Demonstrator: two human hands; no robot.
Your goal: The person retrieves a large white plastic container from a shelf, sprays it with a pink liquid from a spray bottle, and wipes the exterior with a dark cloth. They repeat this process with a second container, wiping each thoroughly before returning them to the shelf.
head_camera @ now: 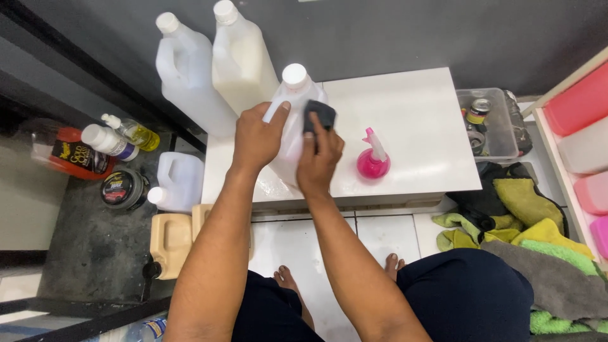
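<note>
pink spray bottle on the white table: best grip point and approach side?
Grip the narrow neck just under the white trigger head of the pink spray bottle, coming from above and from the right. It stands upright, its round body flares wide and looks awkward to pinch, and that side of the white table is bare. The right hand with its dark pad crowds the left side.

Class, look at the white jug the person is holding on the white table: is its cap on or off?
On. The white jug has a round white cap seated on its neck, above the left hand steadying it.
</note>
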